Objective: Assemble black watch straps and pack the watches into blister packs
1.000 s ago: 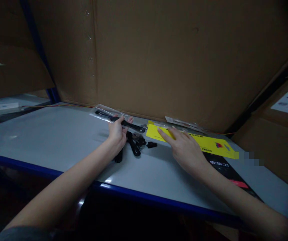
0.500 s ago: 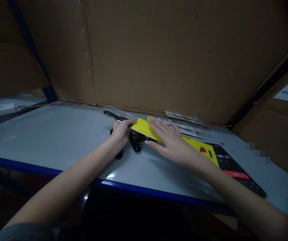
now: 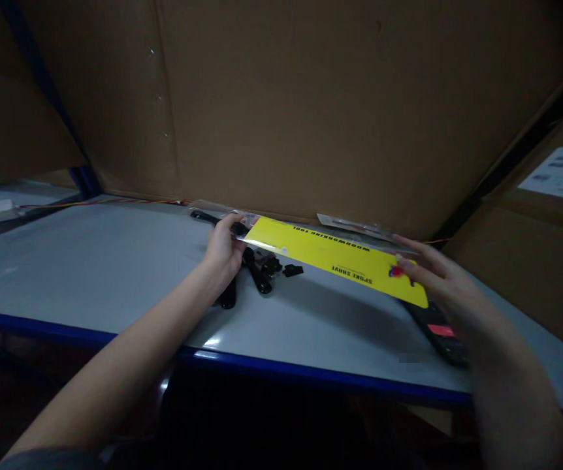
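A long yellow printed card (image 3: 335,258) is held above the grey table (image 3: 90,274), tilted down to the right. My left hand (image 3: 223,248) pinches its left end, and a clear bag with a black tool (image 3: 208,215) lies just behind that hand. My right hand (image 3: 438,281) grips the card's right end with its fingers curled round the edge. Under the card lie black handle parts (image 3: 257,277) and small black pieces (image 3: 291,269) on the table.
A dark device with a red stripe (image 3: 438,329) lies on the table under my right hand. More clear packets (image 3: 354,228) lie against the cardboard wall (image 3: 286,111) at the back. The table's blue front edge (image 3: 262,369) runs across. Cardboard boxes stand at the right.
The yellow card has been lifted off the table. My right hand slid from its left part to its right end, while my left hand took hold of the left end.
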A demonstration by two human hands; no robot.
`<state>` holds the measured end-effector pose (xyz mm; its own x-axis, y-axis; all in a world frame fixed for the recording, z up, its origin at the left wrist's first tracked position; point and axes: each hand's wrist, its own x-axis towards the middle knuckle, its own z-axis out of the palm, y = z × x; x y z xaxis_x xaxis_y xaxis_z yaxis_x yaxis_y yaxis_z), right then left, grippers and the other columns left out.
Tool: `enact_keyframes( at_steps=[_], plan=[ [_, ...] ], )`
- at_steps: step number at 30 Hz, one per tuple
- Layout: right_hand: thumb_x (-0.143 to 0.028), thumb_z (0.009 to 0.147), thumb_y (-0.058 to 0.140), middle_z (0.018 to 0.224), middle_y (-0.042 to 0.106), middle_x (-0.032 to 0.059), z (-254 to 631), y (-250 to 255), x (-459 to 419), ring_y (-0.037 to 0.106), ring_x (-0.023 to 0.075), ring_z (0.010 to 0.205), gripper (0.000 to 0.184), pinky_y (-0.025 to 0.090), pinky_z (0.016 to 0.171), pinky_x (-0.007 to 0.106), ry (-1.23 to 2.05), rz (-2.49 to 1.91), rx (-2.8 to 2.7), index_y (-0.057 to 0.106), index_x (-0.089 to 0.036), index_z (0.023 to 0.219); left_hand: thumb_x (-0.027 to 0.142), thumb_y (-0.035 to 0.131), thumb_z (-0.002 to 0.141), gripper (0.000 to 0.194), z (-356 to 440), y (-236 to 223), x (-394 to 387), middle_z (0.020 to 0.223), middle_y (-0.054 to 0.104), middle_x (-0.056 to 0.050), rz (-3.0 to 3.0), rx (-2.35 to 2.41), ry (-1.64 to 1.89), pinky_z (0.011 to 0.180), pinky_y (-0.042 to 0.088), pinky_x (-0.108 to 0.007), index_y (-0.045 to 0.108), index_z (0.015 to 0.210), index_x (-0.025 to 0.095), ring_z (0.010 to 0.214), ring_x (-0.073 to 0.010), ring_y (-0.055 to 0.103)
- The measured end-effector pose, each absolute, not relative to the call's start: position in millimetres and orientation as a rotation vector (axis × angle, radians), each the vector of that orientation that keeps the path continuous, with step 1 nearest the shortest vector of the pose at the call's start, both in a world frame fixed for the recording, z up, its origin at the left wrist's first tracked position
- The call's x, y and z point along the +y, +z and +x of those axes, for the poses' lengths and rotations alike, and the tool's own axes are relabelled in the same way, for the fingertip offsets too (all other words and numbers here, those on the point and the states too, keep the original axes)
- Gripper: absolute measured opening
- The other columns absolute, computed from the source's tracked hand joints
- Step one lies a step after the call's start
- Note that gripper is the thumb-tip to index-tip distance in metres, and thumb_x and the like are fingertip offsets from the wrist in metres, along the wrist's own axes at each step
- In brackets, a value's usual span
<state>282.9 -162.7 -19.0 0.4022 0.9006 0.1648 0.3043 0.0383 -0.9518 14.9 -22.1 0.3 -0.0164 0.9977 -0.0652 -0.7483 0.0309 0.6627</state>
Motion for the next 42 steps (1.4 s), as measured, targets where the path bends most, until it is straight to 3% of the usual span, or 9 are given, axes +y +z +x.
enact_keyframes(
  at_steps=[5,12,20,24,29,34,39,42],
  plan=[
    [-0.048,0.08,0.05,0.119,0.058,0.0087,254.0,-26.7,-157.1,0.059,0.0244,0.103,0.06,0.053,0.082,0.039,0.827,-1.362,-1.021,0.035,-0.026,0.133,0.011,0.059,0.067,0.013,17.5,-4.3,-23.8,0.074,0.061,-0.005,0.534,0.567,1.446,0.075,0.051,-0.029,0.051,0.077,0.015,0.079,-0.0168,0.062],
    [-0.058,0.081,0.044,0.125,0.052,0.0121,186.2,-33.8,-129.8,0.056,0.022,0.107,0.083,0.052,0.083,0.036,0.884,-1.356,-1.069,-0.004,-0.027,0.141,0.004,0.063,0.062,0.031,29.0,-10.9,-38.5,0.086,0.067,-0.008,0.759,0.37,1.223,0.081,0.05,-0.036,0.055,0.09,0.016,0.092,-0.0235,0.062],
    [-0.062,0.08,0.042,0.136,0.04,0.0169,162.1,-35.0,-112.0,0.056,0.0214,0.108,0.09,0.049,0.086,0.034,0.771,-1.384,-1.131,-0.013,-0.021,0.139,-0.006,0.063,0.062,0.044,29.4,-14.9,-44.4,0.093,0.067,-0.01,0.772,0.382,1.159,0.08,0.053,-0.035,0.057,0.099,0.016,0.094,-0.0246,0.063],
    [-0.053,0.084,0.041,0.132,0.046,0.0139,162.0,-32.2,-111.5,0.056,0.0192,0.108,0.076,0.05,0.084,0.032,0.905,-1.333,-1.126,0.0,-0.022,0.14,-0.002,0.066,0.063,0.045,26.7,-14.0,-39.3,0.095,0.068,-0.012,0.814,0.432,1.216,0.076,0.055,-0.035,0.057,0.104,0.015,0.094,-0.0267,0.064],
    [-0.041,0.079,0.056,0.123,0.055,0.0117,187.3,-14.8,-113.6,0.056,0.0214,0.108,0.046,0.048,0.087,0.035,1.187,-1.076,-1.272,0.049,-0.017,0.118,-0.002,0.065,0.064,0.049,20.8,-5.1,-34.6,0.096,0.068,-0.012,0.819,0.391,1.277,0.077,0.055,-0.036,0.057,0.109,0.016,0.095,-0.0286,0.063],
    [-0.034,0.068,0.069,0.111,0.063,0.0091,198.8,0.4,-113.2,0.062,0.0215,0.093,0.046,0.051,0.08,0.038,1.353,-1.067,-1.538,0.057,-0.018,0.11,-0.006,0.065,0.062,0.057,21.7,2.4,-47.0,0.092,0.069,-0.012,0.783,0.379,1.204,0.077,0.055,-0.039,0.055,0.113,0.018,0.096,-0.0314,0.063],
    [-0.036,0.07,0.066,0.103,0.066,0.0061,200.6,-1.6,-114.4,0.065,0.0211,0.084,0.047,0.054,0.071,0.037,1.021,-1.178,-1.606,0.055,-0.02,0.113,-0.009,0.067,0.056,0.049,25.3,-3.5,-49.7,0.09,0.067,-0.013,1.013,0.445,1.099,0.07,0.055,-0.032,0.061,0.099,0.014,0.092,-0.0295,0.064],
    [-0.035,0.076,0.06,0.108,0.065,0.0057,223.8,-2.3,-116.4,0.063,0.0233,0.09,0.04,0.052,0.075,0.039,0.505,-1.333,-1.719,0.058,-0.023,0.114,-0.007,0.07,0.052,0.049,22.0,-9.1,-41.0,0.094,0.066,-0.01,1.326,0.516,1.126,0.073,0.051,-0.027,0.063,0.094,0.018,0.096,-0.0241,0.061]
  ],
)
